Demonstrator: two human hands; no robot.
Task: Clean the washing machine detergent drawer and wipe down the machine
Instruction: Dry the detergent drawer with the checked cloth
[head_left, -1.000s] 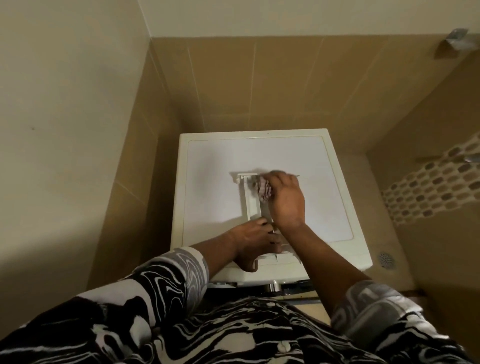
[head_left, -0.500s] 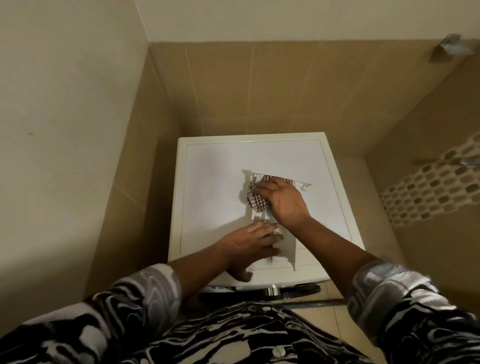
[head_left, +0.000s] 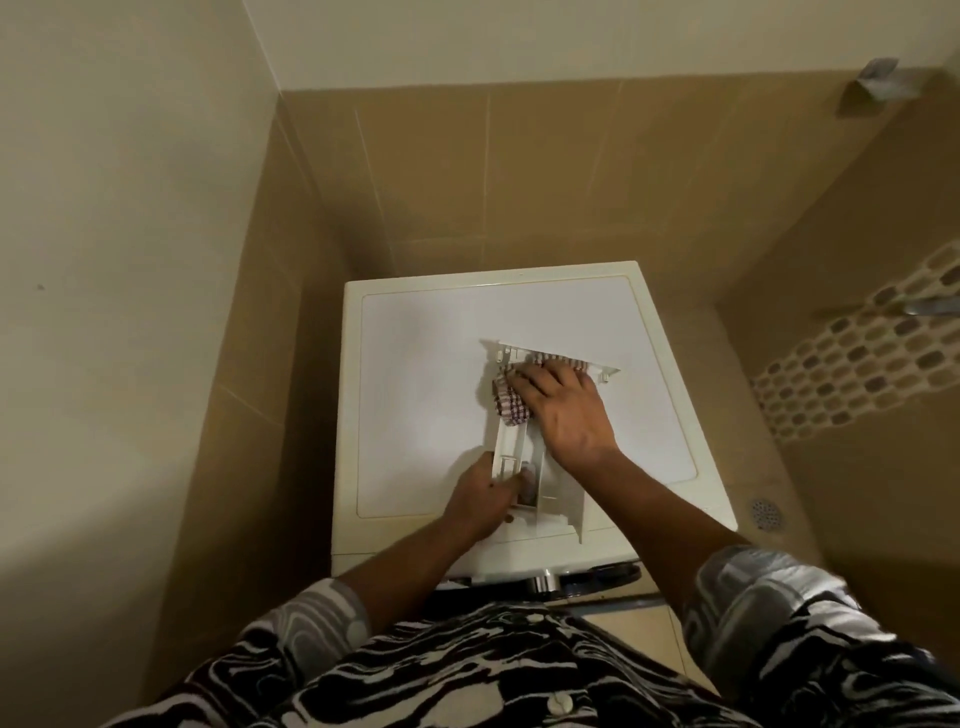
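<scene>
Atop the washing machine (head_left: 415, 364), the left hand (head_left: 483, 499) grips the drawer (head_left: 511, 447) and the right hand (head_left: 566, 410) presses a cloth (head_left: 509, 402) flat into it; wiping the machine seems left to do.

**Lid room around the drawer**

The detergent drawer (head_left: 511, 447) lies near-to-far along the middle of the washing machine lid (head_left: 415, 389), left grip (head_left: 483, 499) clasping its near end, right grip (head_left: 566, 410) pressing a cloth (head_left: 511, 408) at its far end, both forearms (head_left: 649, 509) crossing the near edge. Bare lid shows left, right and beyond. The left wall (head_left: 301, 389) and far wall (head_left: 519, 182) stand close; floor (head_left: 753, 467) opens rightward.
</scene>
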